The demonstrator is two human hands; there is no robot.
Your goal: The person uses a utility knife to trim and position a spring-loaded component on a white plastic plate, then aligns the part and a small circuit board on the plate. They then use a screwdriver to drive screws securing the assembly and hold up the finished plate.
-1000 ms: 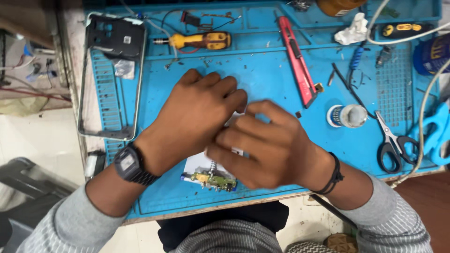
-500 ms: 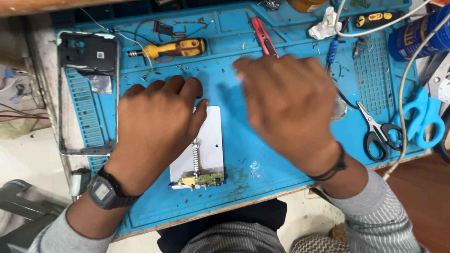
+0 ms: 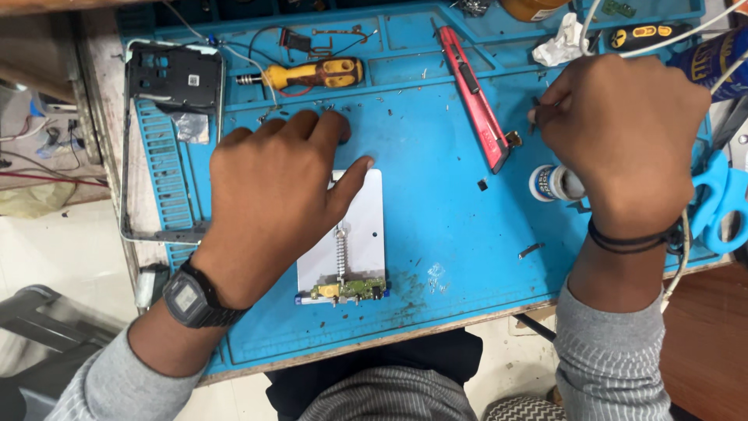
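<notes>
My left hand (image 3: 273,195) lies flat, fingers spread, on the smooth white holder plate (image 3: 354,234), whose clamp bites a small green circuit board (image 3: 351,290) at the counter's near edge. If I lean, the plate could skate on the rubbery blue mat (image 3: 436,156). My right hand (image 3: 623,132) pinches a thin dark tool (image 3: 536,109); it could slip loose.

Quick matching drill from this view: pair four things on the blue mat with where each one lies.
Things:
1. screwdriver
2. utility knife
3. scissors
4. white holder plate

Places:
A. right edge of the mat
B. under the left hand
C. top centre, slanting
D. upper left, beside the phone frame

Pairs: 1-D, 2-C, 3-A, 4-B
</notes>
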